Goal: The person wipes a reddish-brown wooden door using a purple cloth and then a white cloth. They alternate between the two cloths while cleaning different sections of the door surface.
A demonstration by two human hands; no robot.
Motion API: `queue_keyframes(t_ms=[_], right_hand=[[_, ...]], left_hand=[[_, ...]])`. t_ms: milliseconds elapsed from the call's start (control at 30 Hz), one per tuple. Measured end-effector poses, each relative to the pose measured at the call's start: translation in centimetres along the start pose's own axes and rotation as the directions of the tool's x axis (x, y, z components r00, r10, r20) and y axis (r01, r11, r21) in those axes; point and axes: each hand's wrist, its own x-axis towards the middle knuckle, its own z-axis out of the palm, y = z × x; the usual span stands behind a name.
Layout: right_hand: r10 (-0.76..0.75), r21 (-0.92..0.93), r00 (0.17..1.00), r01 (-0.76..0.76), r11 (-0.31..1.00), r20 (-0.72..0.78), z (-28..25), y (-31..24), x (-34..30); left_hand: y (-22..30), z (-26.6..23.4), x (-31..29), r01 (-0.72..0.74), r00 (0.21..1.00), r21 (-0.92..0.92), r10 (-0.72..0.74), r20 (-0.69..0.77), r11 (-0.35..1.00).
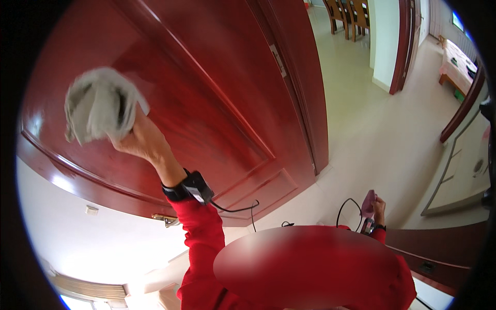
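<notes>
A crumpled grey cloth (95,111) is bunched in my left hand (142,138), whose fingers are mostly hidden behind it. That arm is raised toward the glossy dark red panelled door (206,124), and the cloth lies over the door's left panel area; whether it presses on the surface I cannot tell. Low at the right, my right hand (380,209) is closed on a small mauve piece that looks like folded cloth (368,203), held away from the door. Black wrist straps with small boxes and cables sit on both wrists.
A brass door handle (165,220) sits at the door's lower edge. Pale tiled floor (346,124) runs past the door toward wooden chairs (347,18). To the right are a bed (458,67) and a pale framed panel (462,163). Dark red wood (431,248) lies beside my right arm.
</notes>
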Motion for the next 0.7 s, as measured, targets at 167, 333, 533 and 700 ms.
queue_keyframes(t_ms=[167,333,533,700], right_hand=[[0.005,-0.065,1.000,-0.003,0.998,0.025,-0.3,0.9,1.0],[-0.011,-0.071,1.000,0.011,0.997,-0.003,-1.6,2.1,0.3],[0.103,-0.131,0.994,-0.106,0.986,-0.025,-2.0,2.3,-0.5],[0.060,-0.066,0.998,-0.061,0.996,-0.018,-0.3,2.3,0.3]], left_hand=[[-3.3,4.4,2.1,-0.427,0.875,0.192,0.351,0.332,0.883],[-7.0,9.7,1.4,-0.671,0.712,0.335,0.449,0.540,0.661],[-8.2,11.5,-3.3,-0.671,0.680,0.252,0.444,0.584,0.697],[-5.9,10.9,-10.5,-0.663,0.611,0.338,0.221,0.760,0.668]])
